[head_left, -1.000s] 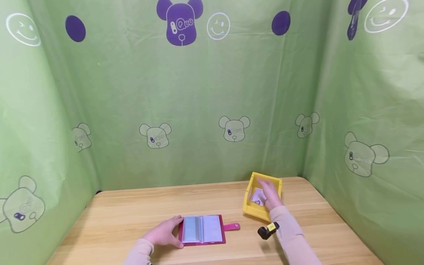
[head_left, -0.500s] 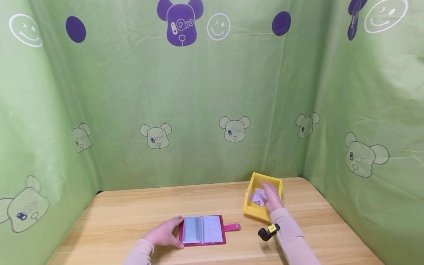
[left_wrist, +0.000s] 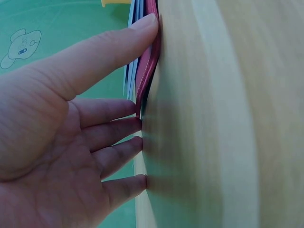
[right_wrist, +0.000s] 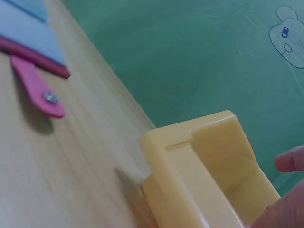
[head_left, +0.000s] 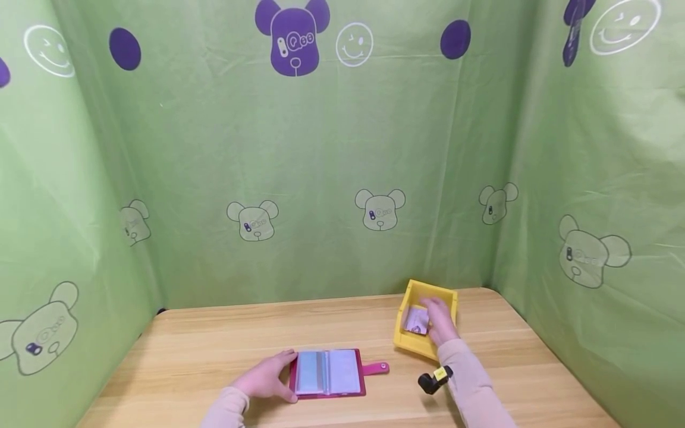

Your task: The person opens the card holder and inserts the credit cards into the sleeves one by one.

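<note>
A pink-red card holder [head_left: 327, 373] lies spread open on the wooden table, its clear sleeves showing and its strap pointing right. My left hand [head_left: 267, 375] rests at its left edge. In the left wrist view, the thumb [left_wrist: 111, 54] touches the cover's edge and the other fingers reach its corner and the tabletop. My right hand [head_left: 441, 321] is inside a yellow bin [head_left: 409, 343], beside a pale purple card [head_left: 417, 320]. Its fingertips are partly hidden, so whether they pinch the card is unclear. The right wrist view shows only parts of this hand [right_wrist: 287, 199] at the bin.
A green printed sheet [head_left: 321, 148] encloses the table at the back and both sides. The bin stands at the back right, near the table's far edge [head_left: 278, 302]. A black wrist camera [head_left: 434, 379] sticks out from the right sleeve, above the table.
Inside the bin, the right hand's fingers have bent more, and the pale purple card has shifted and turned slightly. The left hand and card holder stay in place.
</note>
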Tool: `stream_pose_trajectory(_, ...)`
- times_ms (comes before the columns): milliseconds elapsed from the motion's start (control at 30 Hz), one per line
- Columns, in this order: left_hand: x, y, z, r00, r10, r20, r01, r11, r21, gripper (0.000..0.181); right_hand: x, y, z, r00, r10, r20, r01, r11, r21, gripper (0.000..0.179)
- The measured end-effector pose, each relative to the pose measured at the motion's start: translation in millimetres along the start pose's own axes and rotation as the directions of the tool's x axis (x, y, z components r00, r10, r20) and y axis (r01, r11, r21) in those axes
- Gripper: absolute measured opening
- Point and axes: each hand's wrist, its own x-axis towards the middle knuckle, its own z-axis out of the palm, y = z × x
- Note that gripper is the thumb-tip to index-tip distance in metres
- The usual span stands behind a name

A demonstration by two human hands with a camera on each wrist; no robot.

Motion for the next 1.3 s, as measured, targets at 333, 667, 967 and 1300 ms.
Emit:
stream_pose_trajectory(333,0.9,0.4,0.6,1.0,-0.002,0.001,0.002,1.0,-0.01,0.097,0.2,2.4,4.9,0.997,-0.08,-0.015,0.078,0.99,-0.119,0.074)
stream_pose_trajectory(667,2.1,-1.4,1.8,1.0,0.007,0.003,-0.007,1.0,-0.004,0.096,2.4,10.3,-2.3,0.993,-0.068,0.098,0.077,0.993,-0.084,0.024)
stream_pose_trajectory(967,0.8,-0.9,3.0,1.0,0.007,0.003,-0.007,1.0,-0.013,0.096,4.4,14.4,-4.1,0.988,-0.025,0.153,0.033,0.998,-0.051,0.035)
stream_pose_trajectory(1300,1.0,-1.8,0.9,1.0,0.003,-0.003,-0.003,1.0,-0.03,0.096,-9.6,-9.6,-3.6,0.988,-0.033,0.153,0.049,0.993,-0.104,0.082)
